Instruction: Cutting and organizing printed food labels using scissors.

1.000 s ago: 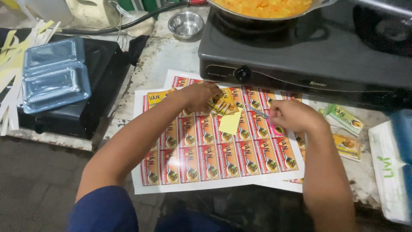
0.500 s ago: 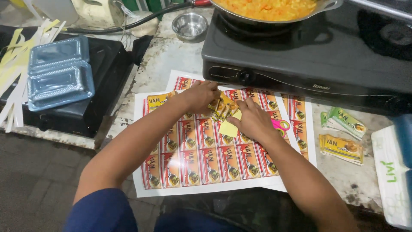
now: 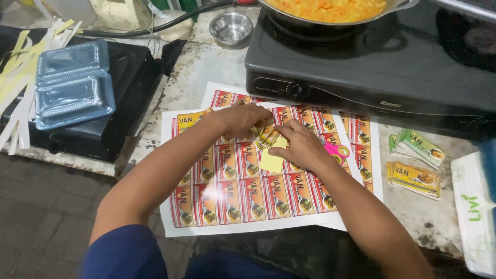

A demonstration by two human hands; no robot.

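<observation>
Now both hands are meeting over the middle of the label sheet (image 3: 243, 201), where a second ago the right hand (image 3: 302, 147) was working apart to the right. The left hand (image 3: 245, 120) is pinching small yellow labels (image 3: 266, 135), its grip clenched on them; the right hand's grip is grasping a pale yellow backing slip (image 3: 270, 161). Pink scissors (image 3: 337, 151) are lying released on the sheet, just right of the hands, so cutting is seemingly giving way to peeling.
</observation>
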